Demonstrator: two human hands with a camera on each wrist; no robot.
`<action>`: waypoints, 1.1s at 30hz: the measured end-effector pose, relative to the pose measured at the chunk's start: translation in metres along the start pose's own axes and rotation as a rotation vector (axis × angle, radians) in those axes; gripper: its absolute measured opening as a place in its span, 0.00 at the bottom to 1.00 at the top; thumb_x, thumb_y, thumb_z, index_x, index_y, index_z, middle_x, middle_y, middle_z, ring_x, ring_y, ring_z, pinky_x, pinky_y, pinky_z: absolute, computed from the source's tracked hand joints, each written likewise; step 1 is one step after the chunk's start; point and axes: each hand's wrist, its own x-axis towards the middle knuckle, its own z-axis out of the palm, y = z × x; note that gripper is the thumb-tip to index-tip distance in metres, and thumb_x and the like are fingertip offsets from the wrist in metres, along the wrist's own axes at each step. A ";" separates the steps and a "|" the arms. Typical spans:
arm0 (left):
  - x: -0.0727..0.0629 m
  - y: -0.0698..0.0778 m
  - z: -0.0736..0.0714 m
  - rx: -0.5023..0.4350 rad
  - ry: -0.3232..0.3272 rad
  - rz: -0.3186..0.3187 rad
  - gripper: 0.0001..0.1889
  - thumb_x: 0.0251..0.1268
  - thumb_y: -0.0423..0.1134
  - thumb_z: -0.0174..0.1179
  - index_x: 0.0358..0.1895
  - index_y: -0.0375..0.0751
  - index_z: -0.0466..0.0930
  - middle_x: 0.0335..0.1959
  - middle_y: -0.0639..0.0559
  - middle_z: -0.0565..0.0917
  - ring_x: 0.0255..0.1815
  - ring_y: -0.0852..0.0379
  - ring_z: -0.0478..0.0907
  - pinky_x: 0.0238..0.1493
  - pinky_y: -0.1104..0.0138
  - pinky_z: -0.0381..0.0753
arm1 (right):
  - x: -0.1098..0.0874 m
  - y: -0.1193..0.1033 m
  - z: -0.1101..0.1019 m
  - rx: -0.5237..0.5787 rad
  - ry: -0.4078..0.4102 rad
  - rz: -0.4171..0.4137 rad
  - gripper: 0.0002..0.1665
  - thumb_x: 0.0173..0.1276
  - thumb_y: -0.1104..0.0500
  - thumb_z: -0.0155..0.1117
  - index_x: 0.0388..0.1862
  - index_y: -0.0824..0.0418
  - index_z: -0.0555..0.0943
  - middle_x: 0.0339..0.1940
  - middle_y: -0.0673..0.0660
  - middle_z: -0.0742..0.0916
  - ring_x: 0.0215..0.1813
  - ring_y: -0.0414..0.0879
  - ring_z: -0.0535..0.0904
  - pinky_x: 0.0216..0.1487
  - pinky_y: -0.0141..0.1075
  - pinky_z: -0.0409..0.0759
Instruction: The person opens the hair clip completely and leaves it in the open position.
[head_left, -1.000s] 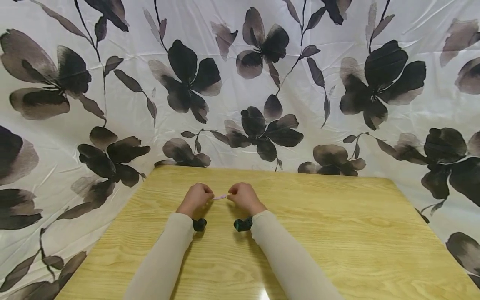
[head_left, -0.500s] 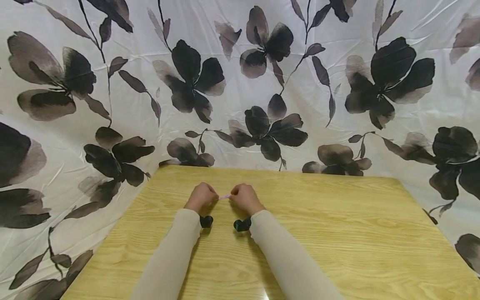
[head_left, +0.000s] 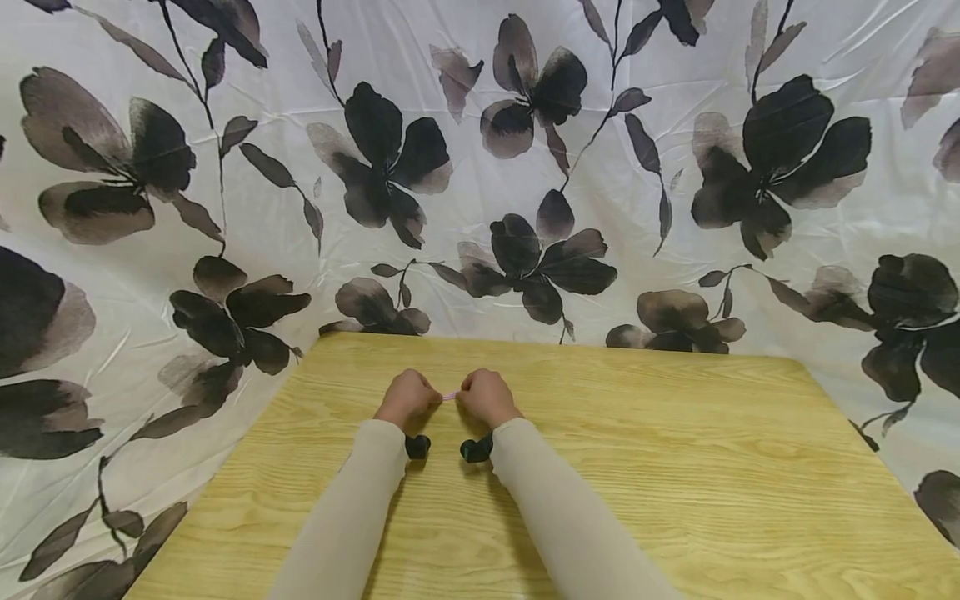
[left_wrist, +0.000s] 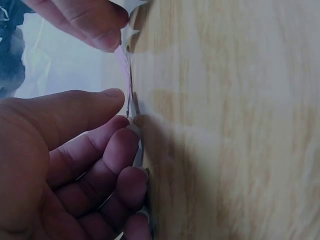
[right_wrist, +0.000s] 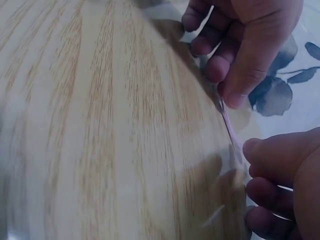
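Observation:
A thin, pale pink strip (head_left: 449,396) spans the small gap between both hands, low over the table's far part. My left hand (head_left: 407,394) holds its left end between thumb and forefinger, the other fingers curled underneath. On the opposite end, my right hand (head_left: 487,396) pinches with thumb and forefinger. The left wrist view has the strip (left_wrist: 123,62) nearly edge-on, running down from the right fingertips to the left ones. Seen from the right wrist, the strip (right_wrist: 230,129) slants close above the wood. Fingertips hide both ends, and its material is unclear.
The wood-grain table (head_left: 675,467) stretches to the right and toward the person. Behind it and along its left hangs a white cloth (head_left: 465,192) with dark flowers. Each wrist wears a small dark camera, such as the left camera (head_left: 417,447).
The left hand has come rightward, nearer the right hand, and less of the pink strip shows between them. The head view has shifted slightly.

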 end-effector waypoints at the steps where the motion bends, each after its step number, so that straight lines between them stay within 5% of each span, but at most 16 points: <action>1: 0.000 0.000 0.000 -0.002 0.006 -0.002 0.10 0.60 0.38 0.65 0.23 0.38 0.85 0.21 0.51 0.81 0.27 0.54 0.74 0.35 0.62 0.76 | 0.000 -0.001 0.000 -0.008 0.004 0.009 0.10 0.68 0.55 0.63 0.33 0.58 0.88 0.34 0.53 0.88 0.31 0.43 0.78 0.35 0.37 0.78; 13: 0.000 -0.002 0.005 0.038 0.041 0.025 0.10 0.60 0.36 0.63 0.21 0.39 0.84 0.16 0.54 0.78 0.23 0.55 0.72 0.29 0.66 0.71 | 0.002 0.000 0.012 -0.063 0.096 0.053 0.08 0.67 0.56 0.63 0.37 0.55 0.88 0.38 0.53 0.89 0.36 0.48 0.84 0.35 0.42 0.82; 21: 0.001 -0.003 0.006 0.026 0.038 0.038 0.12 0.62 0.36 0.63 0.20 0.40 0.83 0.14 0.55 0.76 0.21 0.55 0.70 0.26 0.67 0.69 | 0.003 0.001 0.012 -0.049 0.077 0.036 0.09 0.68 0.53 0.63 0.34 0.53 0.88 0.34 0.50 0.88 0.30 0.45 0.81 0.32 0.40 0.80; 33: -0.002 -0.008 0.006 -0.017 0.068 0.060 0.07 0.62 0.35 0.61 0.32 0.38 0.87 0.33 0.47 0.87 0.34 0.52 0.79 0.40 0.60 0.78 | -0.004 0.001 0.000 0.062 0.033 -0.025 0.08 0.67 0.58 0.65 0.30 0.56 0.88 0.32 0.52 0.88 0.35 0.47 0.81 0.38 0.39 0.79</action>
